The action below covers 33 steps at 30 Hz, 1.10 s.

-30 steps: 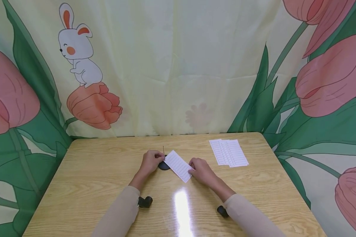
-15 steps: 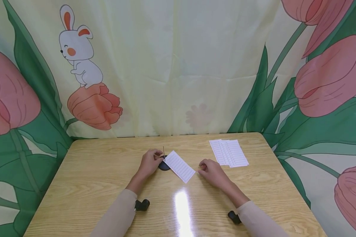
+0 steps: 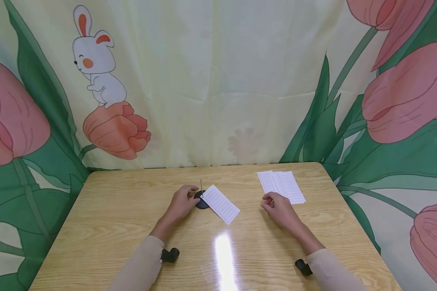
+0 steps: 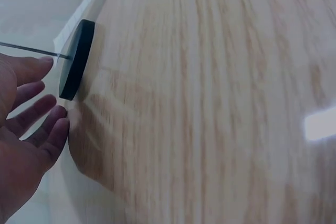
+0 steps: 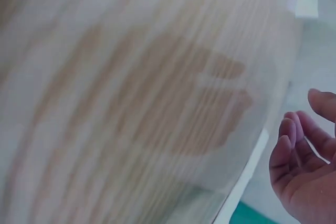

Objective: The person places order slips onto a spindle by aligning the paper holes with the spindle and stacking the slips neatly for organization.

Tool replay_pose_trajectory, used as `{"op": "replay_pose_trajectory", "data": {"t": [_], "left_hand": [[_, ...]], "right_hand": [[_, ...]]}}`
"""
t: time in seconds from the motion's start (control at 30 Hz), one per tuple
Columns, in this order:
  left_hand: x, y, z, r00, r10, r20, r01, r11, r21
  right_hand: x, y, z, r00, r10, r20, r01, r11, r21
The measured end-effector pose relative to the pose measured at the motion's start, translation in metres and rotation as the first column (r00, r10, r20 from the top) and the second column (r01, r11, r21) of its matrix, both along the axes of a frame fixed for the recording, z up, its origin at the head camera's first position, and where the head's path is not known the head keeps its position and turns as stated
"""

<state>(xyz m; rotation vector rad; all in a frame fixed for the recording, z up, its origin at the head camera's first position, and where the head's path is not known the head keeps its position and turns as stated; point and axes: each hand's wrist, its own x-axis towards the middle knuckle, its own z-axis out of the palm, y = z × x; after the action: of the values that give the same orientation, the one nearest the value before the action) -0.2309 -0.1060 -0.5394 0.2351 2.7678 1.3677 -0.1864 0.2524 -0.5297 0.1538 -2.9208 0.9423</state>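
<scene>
A bill spike with a round black base (image 3: pixel 203 204) and a thin upright rod (image 4: pixel 26 49) stands near the middle of the table. One lined white slip (image 3: pixel 222 206) has its upper left corner at the rod, and its body slants down to the right. My left hand (image 3: pixel 181 201) is beside the base on its left, thumb and fingertips close to the rod and holding nothing. Loosely bent, the fingers of my right hand (image 3: pixel 278 207) hold nothing; this hand is at the lower left edge of the overlapping lined slips (image 3: pixel 288 186).
The wooden table (image 3: pixel 113 226) meets a curtain (image 3: pixel 189 121) printed with tulips and a rabbit along its back edge. Black wrist-camera mounts (image 3: pixel 170 255) sit by both sleeves. Light glares off the tabletop at the front middle.
My right hand let go of the single slip and moved right to the overlapping slips. The left hand drew slightly back from the rod, and the slip stayed in place.
</scene>
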Motion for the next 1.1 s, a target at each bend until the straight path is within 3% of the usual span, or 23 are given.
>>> {"op": "replay_pose_trajectory", "data": {"t": [0.2, 0.47, 0.73, 1.1], "left_hand": [[0.001, -0.002, -0.002, 0.999, -0.048, -0.007, 0.048, 0.998, -0.039], [0.001, -0.003, -0.006, 0.993, -0.106, -0.05, 0.104, 0.994, -0.037], [0.003, -0.001, -0.01, 0.996, -0.085, -0.025, 0.083, 0.994, -0.071], [0.004, 0.0, -0.009, 0.998, -0.059, -0.02, 0.057, 0.993, -0.103]], "right_hand": [[-0.001, 0.027, 0.004, 0.998, -0.032, -0.05, 0.032, 0.999, 0.015], [0.001, 0.061, 0.01, 0.99, -0.141, 0.012, 0.141, 0.989, 0.042], [-0.006, 0.09, 0.001, 0.969, -0.236, 0.069, 0.232, 0.971, 0.061], [-0.017, 0.107, -0.004, 0.942, -0.298, 0.153, 0.282, 0.952, 0.116]]}}
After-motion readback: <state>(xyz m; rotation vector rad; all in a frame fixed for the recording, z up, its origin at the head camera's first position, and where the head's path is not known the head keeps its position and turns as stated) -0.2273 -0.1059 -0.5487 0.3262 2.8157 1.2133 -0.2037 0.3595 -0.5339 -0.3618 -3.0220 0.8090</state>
